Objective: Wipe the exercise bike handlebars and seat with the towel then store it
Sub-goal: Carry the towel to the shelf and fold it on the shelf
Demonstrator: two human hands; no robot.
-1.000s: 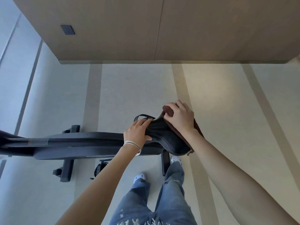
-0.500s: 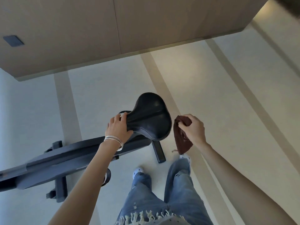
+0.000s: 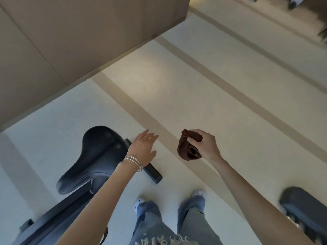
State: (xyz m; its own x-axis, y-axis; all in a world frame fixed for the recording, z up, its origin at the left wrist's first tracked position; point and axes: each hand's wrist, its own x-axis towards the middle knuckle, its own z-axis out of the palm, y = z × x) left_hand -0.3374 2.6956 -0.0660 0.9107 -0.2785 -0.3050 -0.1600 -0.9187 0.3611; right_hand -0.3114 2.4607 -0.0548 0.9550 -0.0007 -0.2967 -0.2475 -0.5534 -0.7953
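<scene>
The black bike seat (image 3: 95, 156) sits at the lower left, on the dark frame (image 3: 53, 216) that runs off the bottom-left corner. The handlebars are out of view. My right hand (image 3: 206, 145) is shut on the bunched brown towel (image 3: 188, 147) and holds it in the air to the right of the seat, well apart from it. My left hand (image 3: 144, 149) hovers just right of the seat with fingers spread and nothing in it; silver bangles circle its wrist.
A brown wall panel (image 3: 70, 41) fills the upper left. The pale floor (image 3: 194, 85) carries tan stripes. The bike's black foot bar (image 3: 153, 172) lies on the floor under my left wrist. A dark blurred object (image 3: 304, 207) sits at the right edge. My jeans and shoes show below.
My left hand let go of the seat and opened to its right. My right hand carried the towel farther right. The view swung right, so the bike shifted to the lower left.
</scene>
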